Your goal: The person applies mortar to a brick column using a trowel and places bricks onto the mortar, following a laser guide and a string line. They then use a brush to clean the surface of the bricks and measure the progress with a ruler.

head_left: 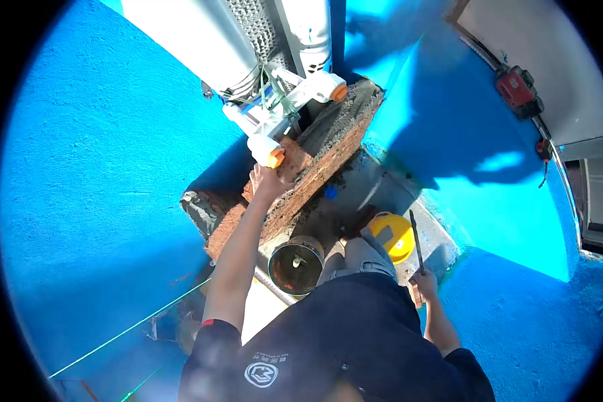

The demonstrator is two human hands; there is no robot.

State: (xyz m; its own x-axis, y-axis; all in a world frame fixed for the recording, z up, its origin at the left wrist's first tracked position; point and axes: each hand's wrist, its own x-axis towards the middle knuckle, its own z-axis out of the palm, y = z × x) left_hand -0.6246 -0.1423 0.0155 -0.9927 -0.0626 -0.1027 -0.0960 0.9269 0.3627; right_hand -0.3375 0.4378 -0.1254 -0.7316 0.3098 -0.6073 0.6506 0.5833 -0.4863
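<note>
Your left hand (pixel 268 182) was spread over a reddish brick (pixel 293 155) on the low brickwork (pixel 328 171), its thumb out toward the right side; you could not tell from this view whether it was gripping the brick or only resting on it. That brick sat just below a white pipe fitting (pixel 264 149) with an orange cap, beside the grey mortar (pixel 345 120) that covered part of the top. Your right hand (pixel 425 285) was well apart, low on the right, its fingers closed around the lower end of a long, dark, narrow tool (pixel 417 242) that stood up and away from you. Near that tool lay a rounded yellow object (pixel 398 246), and between your forearms stood a round bucket (pixel 315 250) with something pale inside. Large white pipes (pixel 201 37) rose behind the fitting, against a bright blue wall (pixel 100 134), and a green string (pixel 127 330) crossed the lower left.
</note>
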